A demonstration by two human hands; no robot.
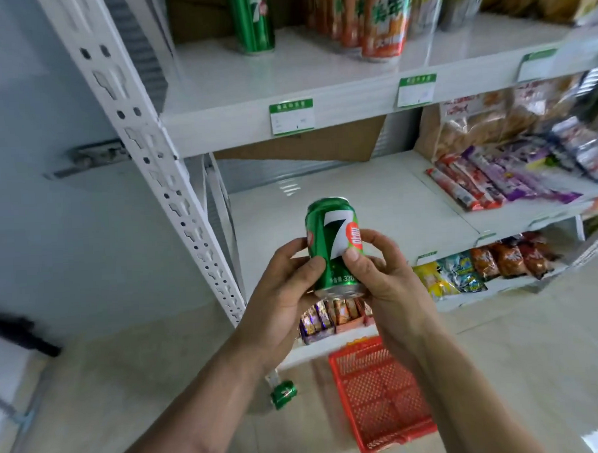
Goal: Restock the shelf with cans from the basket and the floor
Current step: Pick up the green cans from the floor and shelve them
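Observation:
A green 7-Up can [332, 238] is held upright in front of the middle shelf [375, 202]. My left hand [287, 295] grips its left side and my right hand [385, 277] grips its right side, thumbs across the front. On the upper shelf [250, 88] another green can [252, 19] stands near the left. A third green can [283, 394] lies on the floor by the shelf's post. The red plastic basket [383, 394] sits on the floor below my arms, and I see no can inside it.
Orange cans [381, 20] and snack bags fill the upper shelf to the right. Packaged snacks [501, 180] lie on the middle shelf's right half. More snack packs [481, 266] line the bottom shelf. The white perforated post [165, 170] stands at left.

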